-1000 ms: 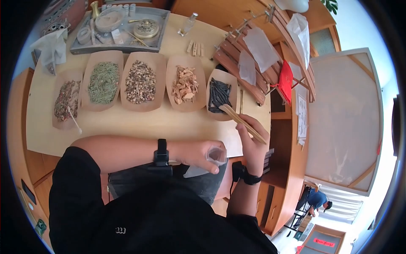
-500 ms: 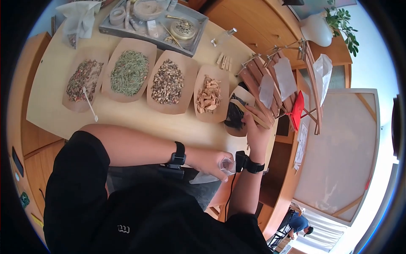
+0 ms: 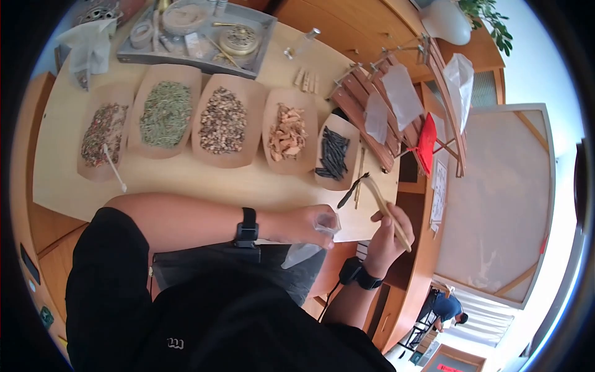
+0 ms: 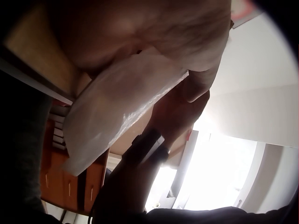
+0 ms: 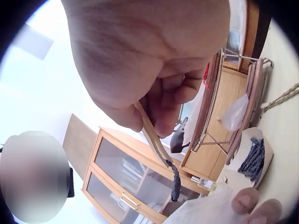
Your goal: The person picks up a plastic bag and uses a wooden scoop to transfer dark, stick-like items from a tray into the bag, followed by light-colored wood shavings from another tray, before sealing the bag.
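My left hand point(image 3: 294, 224) grips a translucent pouch point(image 3: 300, 254), its mouth opened out by the thumb and fingers. In the left wrist view the lower part of the pouch point(image 4: 110, 114) hangs flat below the palm. Pinched in my right hand point(image 3: 392, 239) is a pair of wooden tweezers point(image 3: 380, 197). Their tips clasp a dark, wrinkled, twisted strip point(image 5: 175, 182), which hangs down over the table's front right. More dark strips point(image 3: 334, 152) lie in the small paper tray point(image 3: 339, 184) beyond.
Paper trays of wood chips point(image 3: 287, 133), mixed chopped pieces point(image 3: 223, 121), green stems point(image 3: 166, 115) and reddish bits point(image 3: 102, 133) line the table. A grey tray point(image 3: 186, 63) with a brass burner stands behind. A slatted wooden rack point(image 3: 362, 115) with pouches rises at right; a person point(image 3: 445, 307) is far off.
The tweezers dipped into the tray of dark strips, then came out with one strip, moving back toward my body and right. My left hand keeps holding the pouch. The head view has shifted.
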Motion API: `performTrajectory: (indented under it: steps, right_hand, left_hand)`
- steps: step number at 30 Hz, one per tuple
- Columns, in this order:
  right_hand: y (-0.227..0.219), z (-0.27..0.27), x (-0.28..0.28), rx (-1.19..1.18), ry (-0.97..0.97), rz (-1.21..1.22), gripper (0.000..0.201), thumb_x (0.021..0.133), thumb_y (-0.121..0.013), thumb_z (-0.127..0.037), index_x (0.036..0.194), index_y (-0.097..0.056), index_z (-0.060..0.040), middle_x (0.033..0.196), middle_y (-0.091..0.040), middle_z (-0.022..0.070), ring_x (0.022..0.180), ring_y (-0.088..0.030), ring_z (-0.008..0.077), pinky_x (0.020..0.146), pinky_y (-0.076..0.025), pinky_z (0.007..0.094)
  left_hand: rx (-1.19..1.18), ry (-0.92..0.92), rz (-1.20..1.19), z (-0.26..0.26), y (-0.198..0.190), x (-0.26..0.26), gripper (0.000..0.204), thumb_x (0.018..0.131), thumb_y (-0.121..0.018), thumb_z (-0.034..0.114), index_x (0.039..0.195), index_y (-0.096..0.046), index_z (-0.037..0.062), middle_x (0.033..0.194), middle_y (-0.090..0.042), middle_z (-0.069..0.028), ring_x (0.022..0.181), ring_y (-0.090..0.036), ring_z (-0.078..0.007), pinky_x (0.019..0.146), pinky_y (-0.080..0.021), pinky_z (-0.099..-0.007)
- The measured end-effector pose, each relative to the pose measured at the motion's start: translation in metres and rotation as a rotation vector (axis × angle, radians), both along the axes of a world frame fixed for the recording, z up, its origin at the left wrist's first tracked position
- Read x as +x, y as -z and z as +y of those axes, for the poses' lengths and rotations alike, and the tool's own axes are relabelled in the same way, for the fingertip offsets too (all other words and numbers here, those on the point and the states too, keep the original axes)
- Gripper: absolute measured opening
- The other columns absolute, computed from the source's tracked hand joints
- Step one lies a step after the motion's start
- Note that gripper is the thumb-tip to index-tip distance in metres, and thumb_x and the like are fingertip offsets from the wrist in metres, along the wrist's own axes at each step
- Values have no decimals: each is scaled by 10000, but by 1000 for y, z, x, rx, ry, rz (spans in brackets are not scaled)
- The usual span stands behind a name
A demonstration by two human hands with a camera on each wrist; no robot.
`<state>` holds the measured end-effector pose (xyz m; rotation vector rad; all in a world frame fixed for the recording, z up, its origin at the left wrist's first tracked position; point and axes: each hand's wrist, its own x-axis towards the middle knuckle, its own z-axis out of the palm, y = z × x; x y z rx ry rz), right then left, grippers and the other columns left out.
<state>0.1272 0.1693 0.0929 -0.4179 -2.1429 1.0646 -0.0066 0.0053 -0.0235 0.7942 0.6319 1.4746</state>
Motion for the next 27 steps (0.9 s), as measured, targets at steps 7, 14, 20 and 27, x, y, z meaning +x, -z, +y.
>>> performTrajectory:
  steps: [7, 14, 20, 27]
  right_hand:
    - [7, -22, 39, -75, -56, -76, 223, 954, -774, -87, 1105, -761, 75, 998, -777, 217, 771, -726, 226, 725, -587, 316]
    - [6, -13, 38, -236, -135, -6, 257, 991, -714, -132, 1139, -692, 78, 937, -738, 156, 859, -707, 215, 774, -554, 308]
    - [-5, -14, -18, 105, -17, -424, 267, 946, -741, -5, 1208, -732, 48, 989, -764, 116, 893, -713, 160, 816, -561, 298]
    - [10, -13, -56, 272, -161, -434, 279, 913, -778, -6, 1189, -749, 22, 1067, -783, 189, 924, -767, 277, 833, -588, 357]
  left_hand:
    - [-50, 1, -213, -2, -5, 0, 354, 988, -765, 155, 1225, -530, 37, 1133, -622, -48, 1058, -610, -138, 960, -515, -336]
    - [-38, 30, -165, -2, -2, -1, 400, 970, -802, 169, 1246, -550, 27, 1151, -628, -40, 1099, -612, -145, 988, -514, -340]
    - [-7, 116, 110, -4, 1, -1, 535, 933, -857, 244, 1320, -574, 7, 1197, -647, -54, 1142, -604, -169, 1037, -493, -356]
    - [1, 125, 163, -3, 2, -1, 559, 926, -863, 277, 1314, -577, -5, 1204, -639, -54, 1152, -592, -163, 1033, -485, -340]
